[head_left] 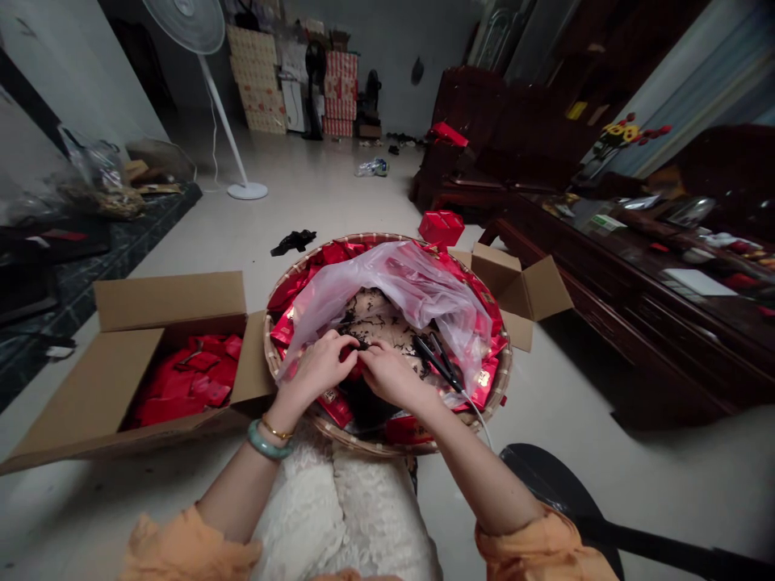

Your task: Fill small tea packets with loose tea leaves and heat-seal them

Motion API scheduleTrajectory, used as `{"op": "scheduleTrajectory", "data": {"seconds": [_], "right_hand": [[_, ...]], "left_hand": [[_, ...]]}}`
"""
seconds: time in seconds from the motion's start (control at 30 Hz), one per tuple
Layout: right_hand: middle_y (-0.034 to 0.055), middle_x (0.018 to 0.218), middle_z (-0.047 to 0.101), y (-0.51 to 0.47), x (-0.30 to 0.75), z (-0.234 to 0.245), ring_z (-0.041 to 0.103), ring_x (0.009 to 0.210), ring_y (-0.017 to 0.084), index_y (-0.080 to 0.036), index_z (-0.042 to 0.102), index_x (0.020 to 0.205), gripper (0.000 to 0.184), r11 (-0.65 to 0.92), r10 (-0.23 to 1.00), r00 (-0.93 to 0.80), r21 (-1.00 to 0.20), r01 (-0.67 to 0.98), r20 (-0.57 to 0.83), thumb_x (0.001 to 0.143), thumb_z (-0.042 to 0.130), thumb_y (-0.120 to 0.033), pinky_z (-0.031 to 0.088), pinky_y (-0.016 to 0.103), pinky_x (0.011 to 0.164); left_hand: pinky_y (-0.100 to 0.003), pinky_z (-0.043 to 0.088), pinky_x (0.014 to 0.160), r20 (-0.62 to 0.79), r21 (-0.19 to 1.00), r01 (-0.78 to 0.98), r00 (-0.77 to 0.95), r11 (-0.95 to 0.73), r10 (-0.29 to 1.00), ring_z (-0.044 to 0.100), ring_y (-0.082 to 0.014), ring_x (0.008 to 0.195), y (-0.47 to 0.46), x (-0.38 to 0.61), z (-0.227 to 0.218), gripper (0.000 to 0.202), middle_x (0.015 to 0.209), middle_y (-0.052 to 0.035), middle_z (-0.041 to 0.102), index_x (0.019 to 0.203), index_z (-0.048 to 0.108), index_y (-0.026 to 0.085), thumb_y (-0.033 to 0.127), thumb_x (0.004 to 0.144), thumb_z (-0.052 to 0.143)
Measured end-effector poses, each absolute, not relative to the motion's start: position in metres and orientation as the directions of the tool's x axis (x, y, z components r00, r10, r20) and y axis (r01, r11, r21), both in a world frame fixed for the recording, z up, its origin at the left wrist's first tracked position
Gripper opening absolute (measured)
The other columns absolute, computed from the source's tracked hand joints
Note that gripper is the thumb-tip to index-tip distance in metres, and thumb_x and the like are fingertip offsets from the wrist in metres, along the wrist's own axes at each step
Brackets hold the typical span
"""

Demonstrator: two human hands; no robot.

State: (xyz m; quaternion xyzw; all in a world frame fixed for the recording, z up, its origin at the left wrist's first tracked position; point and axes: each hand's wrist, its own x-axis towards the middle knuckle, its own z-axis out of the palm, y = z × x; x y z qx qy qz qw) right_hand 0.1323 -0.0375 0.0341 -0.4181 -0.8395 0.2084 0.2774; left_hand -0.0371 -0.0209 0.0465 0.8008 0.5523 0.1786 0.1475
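My left hand [324,361] and my right hand [391,373] meet over a round woven basket [507,355]. Both are closed, fingertips pinched together at the top of a small red packet [356,369], which my fingers partly hide. Just beyond them, dark shreds that look like dried tea leaves [366,305] are scattered on a pale surface, under a translucent plastic bag [400,270]. Right of my right hand lies a black tong-like appliance [441,361] with a white cord, resembling a hair straightener. Shiny red packets [484,378] line the basket's inside edge.
An open cardboard box [115,387] full of red packets [197,371] stands at left. Another open carton [524,286] and a red box [441,227] sit beyond the basket. At right are a dark wooden table [605,290] and a black round base [557,492]; a white fan [227,121] stands behind.
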Motion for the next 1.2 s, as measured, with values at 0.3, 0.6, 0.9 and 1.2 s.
{"op": "scheduleTrajectory", "data": {"seconds": [0.3,0.6,0.9,1.2], "right_hand": [[0.0159,0.103,0.056,-0.043,0.125,0.039,0.039,0.112,0.033,-0.018,0.072,0.084,0.022,0.483,0.866,-0.445,-0.146,0.864,0.229,0.084,0.057,-0.034,0.037,0.047,0.09],[0.0159,0.107,0.063,-0.024,0.107,0.054,0.048,0.107,0.03,-0.011,0.069,0.1,0.034,0.565,0.822,-0.559,0.03,0.824,-0.112,0.085,0.053,-0.037,0.04,0.04,0.085],[0.0168,0.105,0.065,-0.024,0.108,0.064,0.051,0.104,0.029,-0.011,0.07,0.097,0.035,0.579,0.808,-0.557,0.085,0.811,-0.193,0.086,0.052,-0.038,0.039,0.039,0.083],[0.0141,0.104,0.065,-0.009,0.126,0.062,0.056,0.099,0.027,-0.016,0.071,0.097,0.039,0.554,0.825,-0.546,0.016,0.832,-0.147,0.082,0.058,-0.049,0.044,0.034,0.079]], "left_hand": [[-0.034,0.046,0.076,0.042,0.066,0.766,0.638,-0.639,0.769,0.052,-0.0263,0.095,-0.02,-0.049,0.068,0.013,0.102,-0.0116,0.057,0.085,0.069,0.022,0.022,0.074,0.063],[-0.032,0.043,0.07,-0.214,-0.232,0.591,0.744,-0.773,0.633,0.054,-0.0269,0.096,0.003,-0.026,0.08,0.013,0.099,-0.0164,0.065,0.084,0.071,0.012,0.016,0.078,0.06],[-0.032,0.043,0.063,-0.274,-0.222,0.628,0.695,-0.746,0.665,0.06,-0.0281,0.086,0.001,-0.027,0.073,0.019,0.084,-0.0186,0.069,0.08,0.072,0.01,0.006,0.08,0.053],[-0.034,0.049,0.066,-0.169,-0.049,0.65,0.743,-0.759,0.647,0.061,-0.0254,0.085,0.0,-0.038,0.068,0.012,0.095,-0.0128,0.064,0.085,0.068,0.015,0.021,0.08,0.059]]}}
